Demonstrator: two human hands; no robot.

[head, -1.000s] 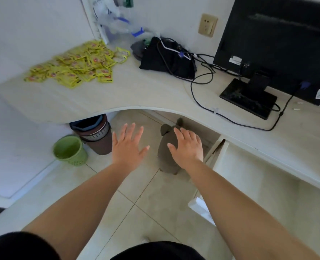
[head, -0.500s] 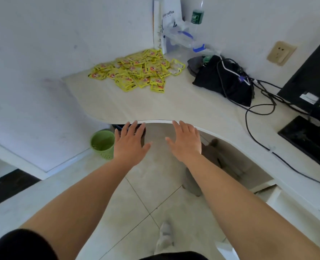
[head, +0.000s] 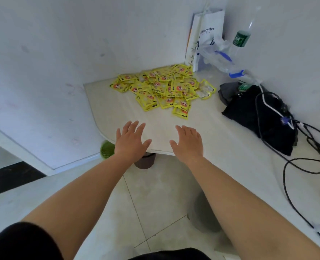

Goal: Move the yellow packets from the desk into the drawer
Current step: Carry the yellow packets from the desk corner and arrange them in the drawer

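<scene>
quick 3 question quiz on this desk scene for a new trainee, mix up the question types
1. True or false: the left hand already holds a yellow packet.
2. What stands in the corner right behind the yellow packets? A) a white paper bag B) a laptop C) a lamp
3. Fill in: both hands are ____, palms down, short of the pile.

Key
1. False: it is empty, as is the right hand.
2. A, the white paper bag.
3. open

White marked walls (head: 61,53), pale tiled floor (head: 155,194), curved light desk (head: 230,156) in corner, daylight
</scene>
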